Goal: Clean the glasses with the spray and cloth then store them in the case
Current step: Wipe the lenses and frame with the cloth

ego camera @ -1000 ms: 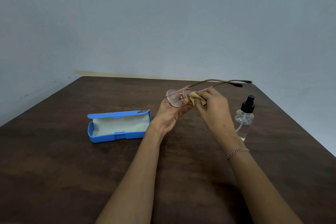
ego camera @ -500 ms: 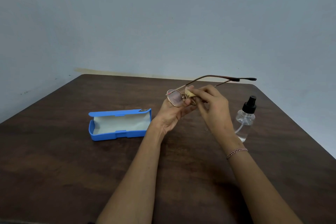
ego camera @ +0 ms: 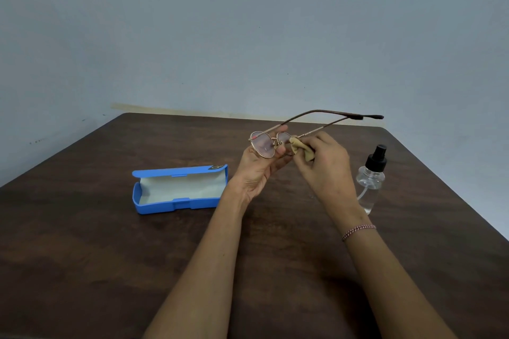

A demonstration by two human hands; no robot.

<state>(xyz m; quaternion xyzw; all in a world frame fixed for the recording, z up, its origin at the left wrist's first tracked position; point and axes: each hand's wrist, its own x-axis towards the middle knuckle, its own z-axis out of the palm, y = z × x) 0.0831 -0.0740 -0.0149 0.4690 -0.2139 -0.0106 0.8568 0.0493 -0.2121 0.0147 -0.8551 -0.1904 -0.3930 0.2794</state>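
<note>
The left hand pinches the glasses at the front frame above the table, its fingers partly hidden behind the lens. The right hand is closed around a bunched tan cloth pressed against the far lens, which it mostly covers. The blue case lies open to the left; the spray bottle, its clear body hard to make out, stands right.

From my remote feed: both forearms bare, no sleeves in view; a thin braided red-and-white thread bracelet circles the right wrist, while the left hand and right hand carry no rings
</note>
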